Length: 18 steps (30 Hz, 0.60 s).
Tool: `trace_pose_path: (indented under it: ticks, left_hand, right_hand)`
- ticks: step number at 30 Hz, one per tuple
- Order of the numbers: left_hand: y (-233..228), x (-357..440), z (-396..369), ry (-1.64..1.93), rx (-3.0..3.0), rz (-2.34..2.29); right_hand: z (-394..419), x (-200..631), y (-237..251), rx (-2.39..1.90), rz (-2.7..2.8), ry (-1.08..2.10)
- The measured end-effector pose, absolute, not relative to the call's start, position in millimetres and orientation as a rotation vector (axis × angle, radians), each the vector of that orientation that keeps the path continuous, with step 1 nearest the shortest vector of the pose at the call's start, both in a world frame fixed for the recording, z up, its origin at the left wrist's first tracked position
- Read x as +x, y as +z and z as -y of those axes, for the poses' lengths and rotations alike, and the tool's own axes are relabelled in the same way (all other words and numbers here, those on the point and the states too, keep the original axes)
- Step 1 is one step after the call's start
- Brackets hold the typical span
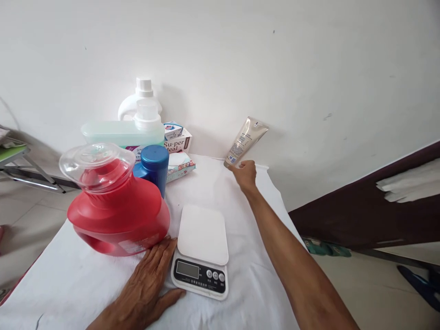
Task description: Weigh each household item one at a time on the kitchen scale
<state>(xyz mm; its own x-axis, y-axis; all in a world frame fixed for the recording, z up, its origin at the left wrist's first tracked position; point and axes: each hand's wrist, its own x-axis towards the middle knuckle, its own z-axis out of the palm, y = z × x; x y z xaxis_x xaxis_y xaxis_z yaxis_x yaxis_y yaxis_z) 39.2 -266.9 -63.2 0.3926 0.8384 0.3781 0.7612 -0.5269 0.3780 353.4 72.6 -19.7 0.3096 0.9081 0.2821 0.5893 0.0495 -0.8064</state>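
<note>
At the back edge of the table, my right hand [244, 174] grips a gold squeeze tube [244, 141] by its lower, capped end. The tube tilts to the right, its flat end up near the wall. My left hand [147, 279] lies flat on the white cloth, fingers stretched out and thumb apart. It rests just left of a white kitchen scale [202, 236], whose display looks blank and whose plate bears nothing. The fingertips reach the base of a red jug [117, 211] with a clear cap.
A blue bottle [156, 167], a pale green bottle [120, 132] and a white bottle [139, 103] stand behind the red jug. Small boxes [178, 140] and a wipes pack [181, 167] sit beside them. The wall [309, 91] borders the table's back.
</note>
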Motion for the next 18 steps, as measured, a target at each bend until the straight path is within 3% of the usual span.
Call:
trace_pose_path:
  ticks: [5,9,14,18]
  left_hand:
    - [-66.1,40.0,267.2,0.784,2.488,-1.460]
    - [-64.7,38.7,266.6,0.800,2.523,-1.446]
    - [-67.9,37.1,266.8,0.787,2.527,-1.434]
    - [-72.0,37.0,268.0,0.807,2.503,-1.449]
  right_hand:
    - [-45.8,279.3,11.7,-1.222,1.901,0.643]
    - [-60.3,224.8,35.4,-1.144,2.260,0.750]
    - [-68.9,191.4,32.1,-1.093,2.601,0.502]
    - [-62.9,189.2,30.6,-1.291,2.695,0.278]
